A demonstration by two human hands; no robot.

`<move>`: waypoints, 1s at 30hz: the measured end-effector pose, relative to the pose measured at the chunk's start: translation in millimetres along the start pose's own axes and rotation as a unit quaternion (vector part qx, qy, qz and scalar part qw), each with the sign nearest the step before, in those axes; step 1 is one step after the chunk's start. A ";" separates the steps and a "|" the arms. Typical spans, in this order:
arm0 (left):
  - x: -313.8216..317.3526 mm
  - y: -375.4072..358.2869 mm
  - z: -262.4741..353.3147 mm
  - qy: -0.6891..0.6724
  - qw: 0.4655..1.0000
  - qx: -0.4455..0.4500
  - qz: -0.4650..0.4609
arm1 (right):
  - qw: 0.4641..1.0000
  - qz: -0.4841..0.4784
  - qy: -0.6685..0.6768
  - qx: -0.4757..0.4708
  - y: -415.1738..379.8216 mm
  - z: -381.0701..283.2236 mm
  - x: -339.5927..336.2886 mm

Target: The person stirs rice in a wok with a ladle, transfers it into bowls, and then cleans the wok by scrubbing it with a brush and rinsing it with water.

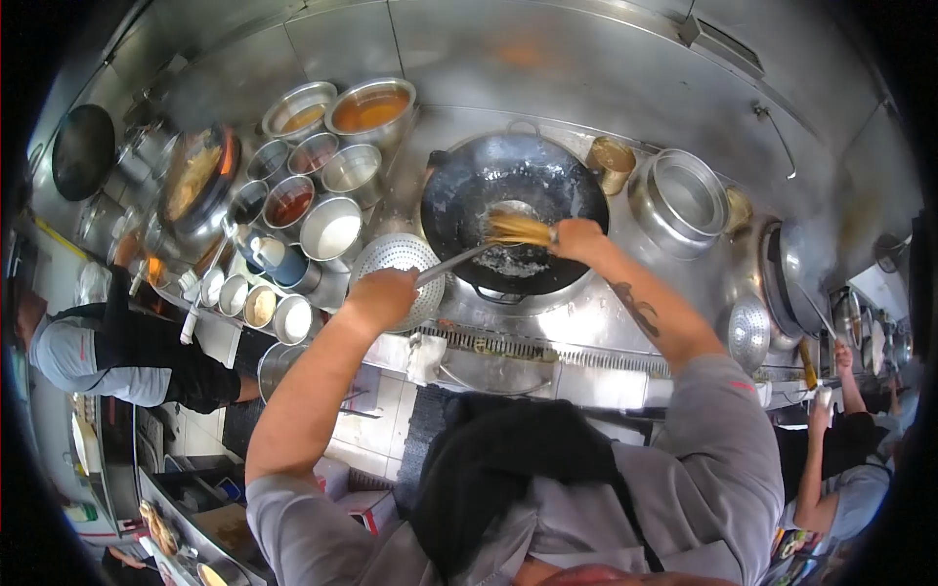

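A large dark wok (562,181) sits on the steel range, wet inside with whitish water or foam near its bottom. My left hand (383,298) is closed round the long handle of a metal ladle (457,260), whose far end reaches into the wok. In my right hand (578,241) is a bamboo wok brush (518,230), its bristles over the ladle's far end; whether they touch cannot be made out. Just beyond my left hand lies a round perforated strainer (396,256), partly covered by that hand.
Left of the wok stand several metal pots of sauces and seasonings, including a white one (332,230). Stacked steel pots (681,200) and a tin (612,164) are on the right. One co-worker (127,352) is at far left, another (845,469) at far right.
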State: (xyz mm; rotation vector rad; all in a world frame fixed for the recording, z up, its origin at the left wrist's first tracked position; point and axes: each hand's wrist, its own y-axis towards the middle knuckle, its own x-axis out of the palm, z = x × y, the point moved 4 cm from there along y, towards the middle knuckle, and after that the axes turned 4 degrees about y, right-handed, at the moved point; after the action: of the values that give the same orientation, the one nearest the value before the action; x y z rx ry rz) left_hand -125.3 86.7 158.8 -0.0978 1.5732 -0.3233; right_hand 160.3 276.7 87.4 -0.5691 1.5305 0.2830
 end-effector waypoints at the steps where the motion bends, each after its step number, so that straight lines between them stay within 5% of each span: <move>1: 0.1 1.2 -0.7 0.000 1.000 0.000 0.000 | 0.998 -0.023 0.031 0.050 5.6 8.7 -7.4; 5: -5.5 8.5 -0.7 -0.040 0.999 -0.015 -0.016 | 1.000 0.009 -0.016 -0.001 -0.6 -27.6 4.9; 7: 1.4 -0.4 4.3 -0.040 0.999 -0.016 -0.031 | 0.996 -0.060 0.065 0.000 -10.4 -13.9 12.4; 10: 8.3 -1.2 -0.8 -0.029 0.999 -0.020 -0.017 | 0.993 0.034 0.066 0.088 11.2 17.1 3.3; 13: 11.1 -1.3 5.4 -0.045 0.999 -0.004 -0.010 | 0.995 0.071 0.055 0.048 15.9 -1.6 35.5; 14: 9.2 -7.4 5.8 -0.009 0.999 -0.033 -0.009 | 0.969 -0.091 0.231 -0.008 13.7 -1.7 57.4; 17: 7.1 -17.3 4.8 0.041 0.997 -0.059 -0.006 | 0.963 -0.154 0.219 0.016 20.3 53.8 14.0; 22: 2.7 -9.3 5.0 -0.027 0.999 -0.041 -0.017 | 0.998 0.062 -0.010 -0.011 -0.6 -4.2 -8.8; 25: 2.5 -6.1 0.1 -0.085 0.996 -0.015 -0.026 | 0.998 -0.031 0.058 -0.012 -2.0 -0.1 5.6; 30: 2.2 1.2 -0.7 -0.093 0.996 0.001 -0.008 | 0.998 0.000 0.063 0.001 0.0 -7.9 7.9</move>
State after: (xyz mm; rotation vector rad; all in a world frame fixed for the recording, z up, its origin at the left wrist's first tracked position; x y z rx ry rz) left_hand -126.0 87.4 156.3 -0.1355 1.3873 -0.3193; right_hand 153.9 271.3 80.1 -0.5948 1.6531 0.2500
